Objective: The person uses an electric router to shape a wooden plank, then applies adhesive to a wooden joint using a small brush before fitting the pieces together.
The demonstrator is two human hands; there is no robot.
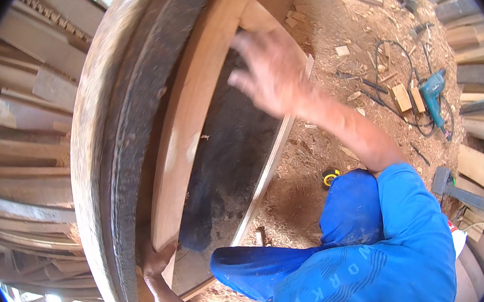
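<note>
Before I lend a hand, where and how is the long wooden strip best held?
Probably hold the wooden strip mid-length, across its narrow width, from the right: a dark rim crowds its left side, and the left hand is near its lower end.

The sawdust-strewn floor [307, 156] is brightly lit, while the space beside the long plank [193, 103] looks dark. White glare with violet fringing shows at lower left; motion blurs the right hand [272, 74]; fisheye distortion bends the black-rimmed edges.
</note>
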